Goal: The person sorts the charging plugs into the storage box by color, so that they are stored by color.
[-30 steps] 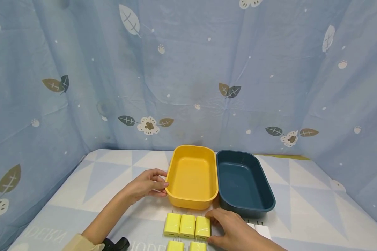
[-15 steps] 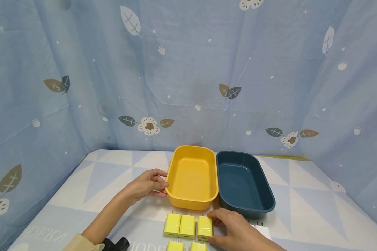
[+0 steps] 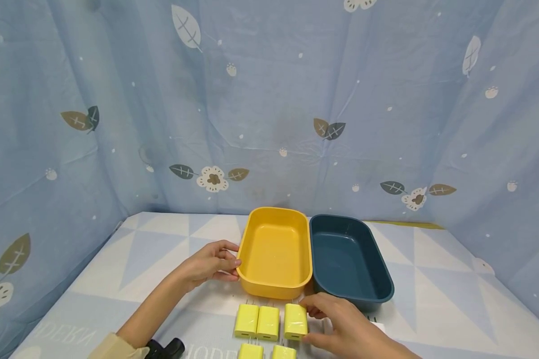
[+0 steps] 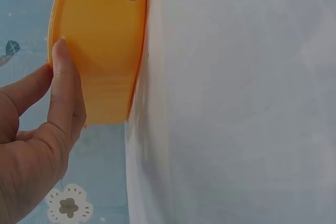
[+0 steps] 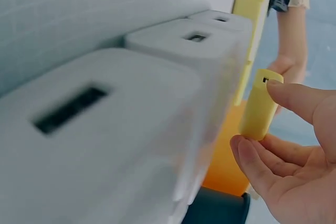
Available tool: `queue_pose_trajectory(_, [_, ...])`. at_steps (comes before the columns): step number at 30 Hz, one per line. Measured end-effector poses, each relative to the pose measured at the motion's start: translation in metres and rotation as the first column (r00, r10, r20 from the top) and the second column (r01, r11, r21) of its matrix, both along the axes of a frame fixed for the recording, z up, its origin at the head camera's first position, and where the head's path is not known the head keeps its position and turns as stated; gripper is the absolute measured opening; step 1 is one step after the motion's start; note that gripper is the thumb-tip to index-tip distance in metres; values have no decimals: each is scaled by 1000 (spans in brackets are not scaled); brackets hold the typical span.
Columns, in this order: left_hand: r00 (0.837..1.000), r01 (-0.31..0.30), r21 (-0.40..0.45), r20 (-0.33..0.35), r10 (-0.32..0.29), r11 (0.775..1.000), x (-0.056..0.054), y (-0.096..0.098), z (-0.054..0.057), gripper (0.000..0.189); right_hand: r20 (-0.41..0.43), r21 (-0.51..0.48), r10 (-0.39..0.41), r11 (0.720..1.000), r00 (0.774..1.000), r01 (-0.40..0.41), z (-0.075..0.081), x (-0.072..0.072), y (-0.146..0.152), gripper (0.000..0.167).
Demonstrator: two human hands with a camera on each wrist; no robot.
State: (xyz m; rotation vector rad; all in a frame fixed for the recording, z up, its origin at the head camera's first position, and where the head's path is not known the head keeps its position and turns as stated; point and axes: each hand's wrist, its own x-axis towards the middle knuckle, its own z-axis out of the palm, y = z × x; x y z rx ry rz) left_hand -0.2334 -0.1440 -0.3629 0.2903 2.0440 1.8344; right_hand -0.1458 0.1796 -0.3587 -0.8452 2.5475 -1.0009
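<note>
In the head view my left hand [image 3: 213, 265] holds the near left side of a yellow plastic bin [image 3: 276, 291], its thumb at the rim. The left wrist view shows the fingers against the wall of the same yellow bin [image 4: 107, 56]. My right hand [image 3: 346, 324] pinches a yellow USB wall charger [image 3: 295, 321] between thumb and fingertips, port end toward me. In the right wrist view that yellow charger [image 5: 258, 108] is raised and slightly tilted. Two more yellow chargers [image 3: 257, 321] lie side by side to its left, prongs pointing at the bin.
A dark blue bin [image 3: 352, 259] stands against the yellow bin's right side. Nearer yellow chargers [image 3: 251, 351] are cut off by the frame's bottom. White chargers [image 5: 105, 114] fill the right wrist foreground, mostly hidden behind my right hand in the head view. A patterned curtain [image 3: 269, 109] hangs behind.
My right hand has drawn the yellow charger up and to the right, opening a gap from the two beside it. My left hand has stayed at the yellow bin.
</note>
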Motion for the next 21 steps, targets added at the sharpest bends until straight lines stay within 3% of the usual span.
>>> queue_pose_trajectory(12, [1000, 13, 14, -2, -13, 1000, -1, -1, -2, 44, -136, -126, 57, 989, 989, -74, 16, 10, 5, 50])
queue_pose_trajectory(21, [1000, 21, 19, -5, -21, 1000, -2, -2, -3, 45, -212, -137, -20, 991, 977, -10, 28, 7, 0, 47])
